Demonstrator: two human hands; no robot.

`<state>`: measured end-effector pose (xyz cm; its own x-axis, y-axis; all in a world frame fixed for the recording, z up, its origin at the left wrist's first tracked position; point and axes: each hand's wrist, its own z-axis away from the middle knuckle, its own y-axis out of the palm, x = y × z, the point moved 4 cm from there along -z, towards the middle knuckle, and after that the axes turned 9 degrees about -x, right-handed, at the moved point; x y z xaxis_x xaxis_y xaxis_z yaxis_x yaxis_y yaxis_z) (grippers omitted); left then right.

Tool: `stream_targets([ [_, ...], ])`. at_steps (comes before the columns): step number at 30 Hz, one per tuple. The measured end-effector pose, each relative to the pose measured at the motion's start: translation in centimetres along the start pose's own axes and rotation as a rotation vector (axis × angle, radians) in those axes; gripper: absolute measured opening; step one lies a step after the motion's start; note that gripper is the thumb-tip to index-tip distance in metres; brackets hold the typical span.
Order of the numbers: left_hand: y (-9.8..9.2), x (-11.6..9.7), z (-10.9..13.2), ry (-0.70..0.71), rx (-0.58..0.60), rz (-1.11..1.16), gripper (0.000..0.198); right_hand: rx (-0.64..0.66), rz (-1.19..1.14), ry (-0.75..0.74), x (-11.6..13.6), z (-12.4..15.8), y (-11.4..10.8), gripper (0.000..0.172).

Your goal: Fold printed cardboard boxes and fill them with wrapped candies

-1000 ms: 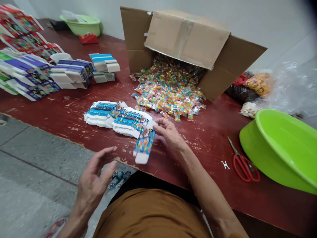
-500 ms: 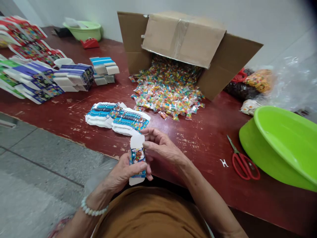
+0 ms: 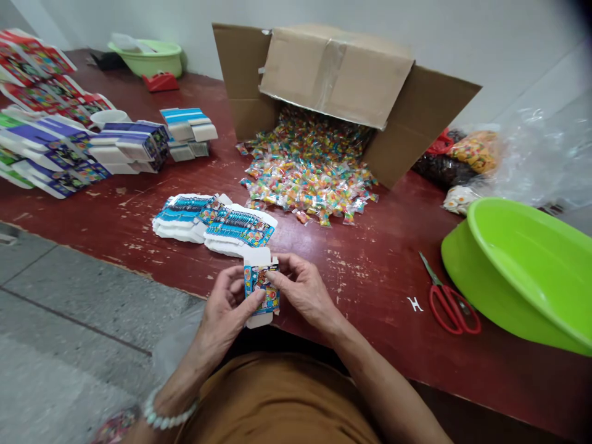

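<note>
My left hand (image 3: 226,306) and my right hand (image 3: 303,291) hold a small printed cardboard carton (image 3: 261,287) upright between them, above the table's front edge. Its blue and colourful face looks up, with white flaps at both ends. Fingers of my right hand press on its top corner. Just beyond the hands lie two stacks of flat blue-and-white carton blanks (image 3: 239,231), (image 3: 178,219). Farther on, a heap of small colourful plastic-wrapped sweets (image 3: 308,172) spills from a tipped cardboard box (image 3: 333,77). A bead bracelet (image 3: 169,414) circles my left wrist.
The worn red table (image 3: 370,296) carries more carton stacks (image 3: 129,145) at the left, red scissors (image 3: 451,308) and a lime-green basin (image 3: 522,271) at the right, plus a pale green basin (image 3: 145,58) behind. Bags (image 3: 456,157) sit beyond. Concrete floor lies left.
My left hand has come up onto the carton, and both hands now hold it nearer together. The carton has turned slightly and looks more folded. The view has shifted a little.
</note>
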<state>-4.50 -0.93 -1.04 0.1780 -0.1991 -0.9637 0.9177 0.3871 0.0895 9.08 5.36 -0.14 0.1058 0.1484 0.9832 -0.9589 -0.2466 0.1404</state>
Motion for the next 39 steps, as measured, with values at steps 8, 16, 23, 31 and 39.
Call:
stream_targets([
  [8,-0.2,-1.1,0.8,0.177,-0.090,-0.031,0.054,-0.060,-0.072,-0.089,-0.9,0.2,0.1,0.023],
  [16,-1.0,-0.3,-0.4,0.132,-0.008,-0.148,0.025,0.080,-0.188,0.224,-2.0,-1.1,-1.1,0.031],
  [23,-0.3,0.0,0.2,-0.101,-0.005,0.083,0.054,0.107,-0.068,0.037,-1.3,-1.0,-0.9,0.024],
  [31,1.0,1.4,1.2,-0.446,0.178,0.169,0.053,0.070,0.286,-0.254,0.1,-0.4,-0.8,0.025],
  [39,1.5,1.6,0.7,-0.296,0.225,0.093,0.071,0.133,0.145,-0.011,-0.2,-1.1,-1.1,0.013],
])
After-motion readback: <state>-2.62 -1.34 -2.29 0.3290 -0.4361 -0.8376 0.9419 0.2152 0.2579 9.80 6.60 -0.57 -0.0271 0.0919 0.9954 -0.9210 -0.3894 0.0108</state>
